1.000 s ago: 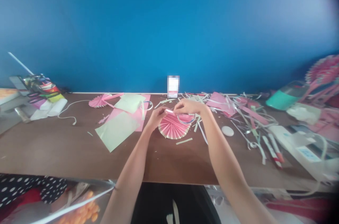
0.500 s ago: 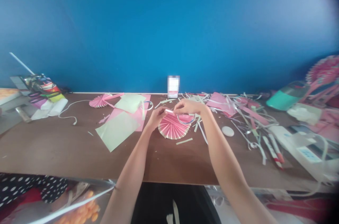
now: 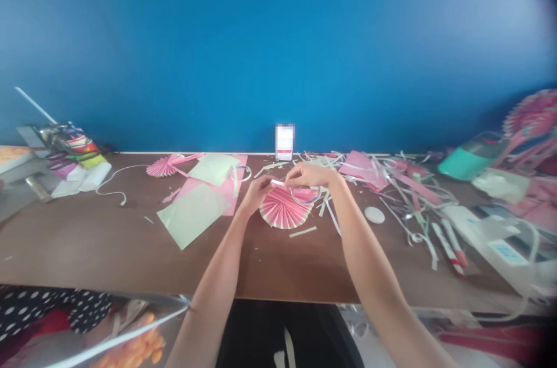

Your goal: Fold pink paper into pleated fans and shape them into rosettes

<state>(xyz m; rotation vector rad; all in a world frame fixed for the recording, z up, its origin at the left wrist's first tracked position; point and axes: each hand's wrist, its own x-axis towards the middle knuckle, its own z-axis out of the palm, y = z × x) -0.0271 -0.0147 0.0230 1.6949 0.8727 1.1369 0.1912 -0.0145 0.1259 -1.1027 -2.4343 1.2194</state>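
Between my two hands a small white strip (image 3: 277, 183) is pinched, one end in each. My left hand (image 3: 258, 187) closes its fingertips on the left end. From the right, my right hand (image 3: 306, 175) bends at the wrist and grips the other end. A thin blue-and-white ring (image 3: 305, 202), like a nearly used-up tape roll, hangs just below my right hand; whether the strip joins it I cannot tell. Under both hands lies a pleated pink paper fan (image 3: 287, 211) with a pale rim, spread in a half round, its upper part partly covered.
Pale green paper sheets (image 3: 195, 214) lie on pink paper to the left, with a smaller pink fan (image 3: 162, 166) behind. A phone (image 3: 285, 144) stands against the blue panel. Paper scraps (image 3: 404, 179), a white disc (image 3: 374, 215) and markers (image 3: 448, 249) are on the right.
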